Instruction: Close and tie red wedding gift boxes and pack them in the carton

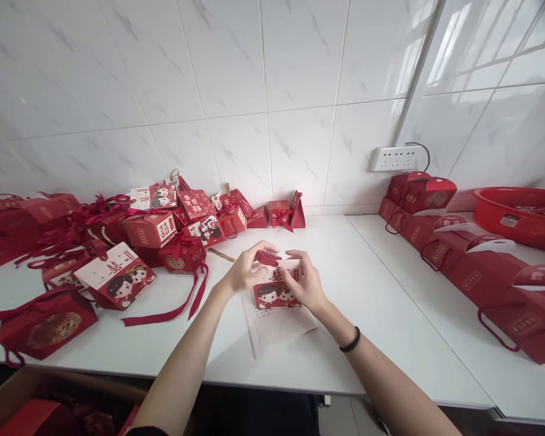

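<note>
A small red-and-white gift box (274, 289) printed with a cartoon couple stands on the white table (363, 290) in front of me. My left hand (246, 270) grips its left side, fingers curled over a red flap at the top. My right hand (302, 281) holds the right side, fingers pinched on the upper edge. Under the box lies a flat white sheet (277, 327). A black band circles my right wrist.
A heap of finished red gift boxes (118, 242) with ribbons fills the table's left side. Flat red boxes with handles (481, 266) lie along the right. A red basin (518, 215) sits at far right, a power strip (397, 157) on the wall, a cardboard carton (22, 406) below left.
</note>
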Demonstrator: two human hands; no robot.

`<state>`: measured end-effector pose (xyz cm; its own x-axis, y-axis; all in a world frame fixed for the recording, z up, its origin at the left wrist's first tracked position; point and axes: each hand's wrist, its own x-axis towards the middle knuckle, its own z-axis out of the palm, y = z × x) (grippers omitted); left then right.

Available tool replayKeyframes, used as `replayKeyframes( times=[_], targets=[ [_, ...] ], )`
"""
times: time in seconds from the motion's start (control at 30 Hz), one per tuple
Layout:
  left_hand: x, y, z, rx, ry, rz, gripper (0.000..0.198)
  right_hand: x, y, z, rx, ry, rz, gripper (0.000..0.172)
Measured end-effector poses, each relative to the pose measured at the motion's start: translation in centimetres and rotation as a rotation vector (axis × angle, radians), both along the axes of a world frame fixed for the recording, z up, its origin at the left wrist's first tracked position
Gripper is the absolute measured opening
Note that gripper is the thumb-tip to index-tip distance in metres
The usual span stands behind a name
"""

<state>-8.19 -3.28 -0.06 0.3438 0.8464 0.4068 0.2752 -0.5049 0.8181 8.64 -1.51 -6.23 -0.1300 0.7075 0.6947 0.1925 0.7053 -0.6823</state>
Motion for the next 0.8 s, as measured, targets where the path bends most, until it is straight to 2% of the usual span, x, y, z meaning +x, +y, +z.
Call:
replayKeyframes(
  times=[0.07,0.13,0.23,0.33,0.4,0.6,0.8],
  targets=[
    [0.4,0.4,-0.9,-0.002,-0.148,0.051,0.026,0.0,0.0,0.0,-0.012,0.000,-0.013,0.031],
    [1.0,0.6,-1.9,0.020,-0.288,0.159,0.020,0.0,0.0,-0.1,-0.026,-0.009,-0.013,0.033],
    [1.8,0.4,-2.8,0.015,-0.382,0.292,0.029,-0.1,0.0,-0.2,-0.052,-0.007,-0.016,0.035],
    [2.5,-0.1,-3.0,0.018,-0.458,0.335,0.044,-0.3,-0.2,-0.2,-0.060,0.014,-0.037,0.035],
    [2.7,-0.5,-3.1,0.081,-0.484,0.346,0.038,-0.4,-0.5,-0.2,-0.049,0.024,-0.043,0.035],
    [3.0,-1.0,-3.3,0.410,-0.233,0.402,0.005,-0.3,-1.1,-0.1,-0.020,0.014,-0.096,0.042],
    [2.9,-0.7,-3.6,0.541,-0.118,0.401,0.016,-0.6,-1.2,-0.4,0.111,-0.003,-0.208,0.037]
  ],
)
